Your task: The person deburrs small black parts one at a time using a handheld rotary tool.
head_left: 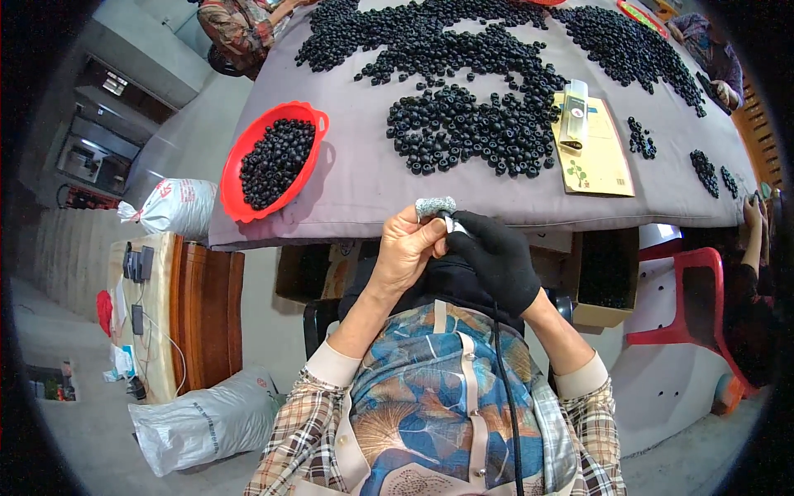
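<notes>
I count two hands meeting at the near edge of the worktop [351, 194]: the bare left hand [405, 246], one finger in a grey knitted cover [436, 206], and the right hand [499, 263] in one black glove [506, 277]. The right fingers pinch one small pale piece [454, 225] between both hands; whether the left fingers, curled beside it, grip anything I can't tell. Ahead I have one red basin [231, 178] of round black pieces [471, 132], uncountable loose ones, one yellow booklet [608, 169] and one pale case [573, 116] on it.
</notes>
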The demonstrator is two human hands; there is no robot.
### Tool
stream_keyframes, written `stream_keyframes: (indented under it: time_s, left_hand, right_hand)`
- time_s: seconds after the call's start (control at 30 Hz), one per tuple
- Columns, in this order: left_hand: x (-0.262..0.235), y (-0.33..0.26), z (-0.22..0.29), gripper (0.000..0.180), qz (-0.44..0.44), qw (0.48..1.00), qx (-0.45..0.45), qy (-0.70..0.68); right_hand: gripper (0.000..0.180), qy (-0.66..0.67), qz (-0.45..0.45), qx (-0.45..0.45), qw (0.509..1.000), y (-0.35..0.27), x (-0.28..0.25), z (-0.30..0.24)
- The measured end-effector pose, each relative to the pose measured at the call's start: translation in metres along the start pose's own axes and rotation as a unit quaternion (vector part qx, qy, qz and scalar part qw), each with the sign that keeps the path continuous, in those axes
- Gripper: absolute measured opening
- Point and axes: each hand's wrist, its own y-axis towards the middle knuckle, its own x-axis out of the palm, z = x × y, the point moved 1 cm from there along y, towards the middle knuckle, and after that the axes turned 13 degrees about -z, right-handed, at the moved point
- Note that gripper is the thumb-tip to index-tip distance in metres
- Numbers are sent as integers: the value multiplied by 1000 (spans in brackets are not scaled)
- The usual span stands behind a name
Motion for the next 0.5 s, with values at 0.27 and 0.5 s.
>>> stream_keyframes:
  time_s: [0.27,0.5]
  left_hand:
    - [0,-1,0,15,12,1000,-7,9]
    - [-3,-3,4,17,-10,999,4,30]
  right_hand:
    - [42,-130,-16,-124,984,-2,-3,-1]
    - [45,-124,-42,-95,987,-1,-3,-12]
